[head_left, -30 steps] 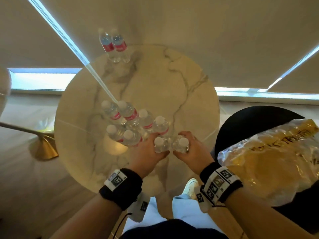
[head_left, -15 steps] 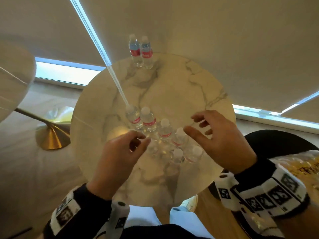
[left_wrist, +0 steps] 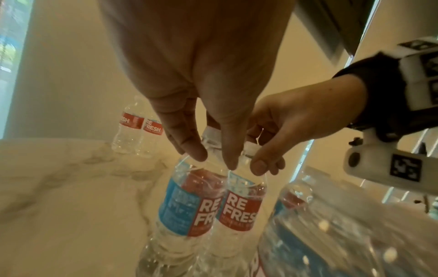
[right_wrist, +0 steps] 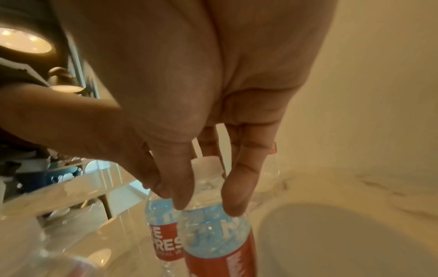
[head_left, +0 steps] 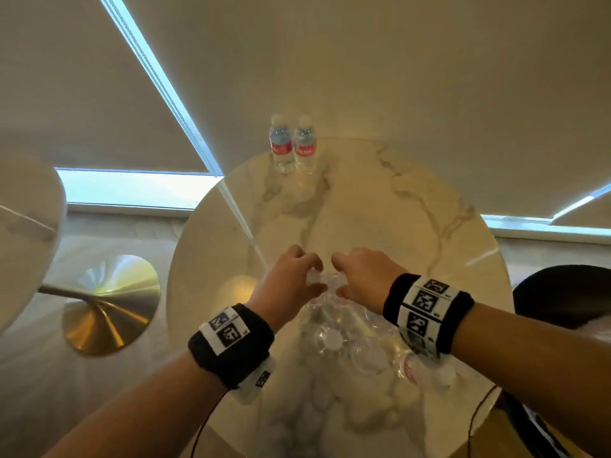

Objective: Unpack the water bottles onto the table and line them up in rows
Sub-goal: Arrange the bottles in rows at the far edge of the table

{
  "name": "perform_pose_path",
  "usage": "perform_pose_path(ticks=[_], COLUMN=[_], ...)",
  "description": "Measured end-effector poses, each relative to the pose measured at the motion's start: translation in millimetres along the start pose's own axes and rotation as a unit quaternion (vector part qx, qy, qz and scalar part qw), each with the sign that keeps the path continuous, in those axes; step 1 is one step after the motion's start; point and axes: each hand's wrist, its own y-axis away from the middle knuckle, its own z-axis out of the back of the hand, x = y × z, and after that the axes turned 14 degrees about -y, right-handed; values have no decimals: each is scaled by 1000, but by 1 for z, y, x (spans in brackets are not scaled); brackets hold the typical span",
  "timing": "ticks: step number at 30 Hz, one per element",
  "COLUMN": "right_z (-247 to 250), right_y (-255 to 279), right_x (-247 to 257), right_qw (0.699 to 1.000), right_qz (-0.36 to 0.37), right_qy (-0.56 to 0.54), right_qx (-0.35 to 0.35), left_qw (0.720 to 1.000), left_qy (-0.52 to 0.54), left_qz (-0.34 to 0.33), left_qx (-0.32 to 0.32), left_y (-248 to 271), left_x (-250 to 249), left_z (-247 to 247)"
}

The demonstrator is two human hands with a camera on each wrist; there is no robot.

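Note:
Several clear water bottles [head_left: 347, 335] with red and blue labels stand clustered on the round marble table [head_left: 380, 209] near me. My left hand [head_left: 291, 279] and right hand [head_left: 360, 276] sit side by side at the cluster's far end. In the left wrist view my left hand [left_wrist: 213, 159] pinches the neck of one upright bottle [left_wrist: 187, 204]. Beside it stands a second bottle [left_wrist: 241, 206]. My right hand [right_wrist: 208, 206] pinches that bottle [right_wrist: 213, 224] just under its white cap. Two more bottles [head_left: 292, 147] stand together at the table's far edge.
A second marble table [head_left: 26, 226] on a gold base [head_left: 109, 305] stands to the left. A black chair [head_left: 568, 299] sits at the right, close to the table's rim. Bare marble lies between the near cluster and the far pair.
Half a second ago both hands hovered open above the cluster. They have since dropped onto the two farthest bottles and closed round their necks.

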Motion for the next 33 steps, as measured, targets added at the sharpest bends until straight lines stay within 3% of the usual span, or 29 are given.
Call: perform_pose_path(ticks=[4,9,13,18,27,33], right_z=[30,113,164,185,185,183], right_y=[-26,-87,-155,-218,-258,-240], right_x=[-18,-51,-74,-88,-89,-88], right_qw=[998,991,987,986,979,978], right_qz=[-34,-48,-55,-46,-28,-46], right_qy=[-35,-19,0,0,-30,-54], right_qx=[-37,-120,-153,-163,-198,-195], left_qw=[999,995,993,987,982,987], left_qy=[10,-35,-52,-113,-144,-111], left_qz=[-31,-79,-71,-58,-36,-30], left_qx=[1,-52,-79,-102,-118,-115], left_y=[-45,-152,-238,-307,-346,-323], left_x=[12,6,4,19,38,27], left_z=[24,66,86,90,84,87])
